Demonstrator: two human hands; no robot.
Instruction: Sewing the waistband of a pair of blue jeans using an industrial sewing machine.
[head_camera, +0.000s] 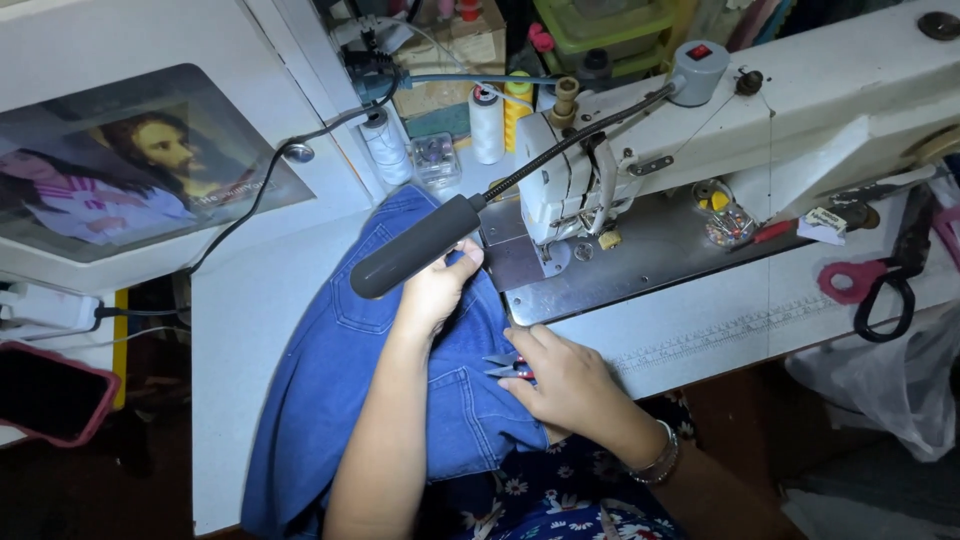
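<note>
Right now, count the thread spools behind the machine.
3: white spool by the lamp cable, white spool beside it, yellow spool behind that. Clutter may hide more.

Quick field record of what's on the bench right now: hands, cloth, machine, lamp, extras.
left hand: pressing on the jeans, just under the lamp head
right hand: on the jeans, holding small snips
jeans: blue denim, spread from machine bed to lap
sewing machine: white, behind the hands
lamp: dark gooseneck head over the cloth
extras: thread spools, scissors at right

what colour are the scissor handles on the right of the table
One pink, one black, seen in the head view.
</note>
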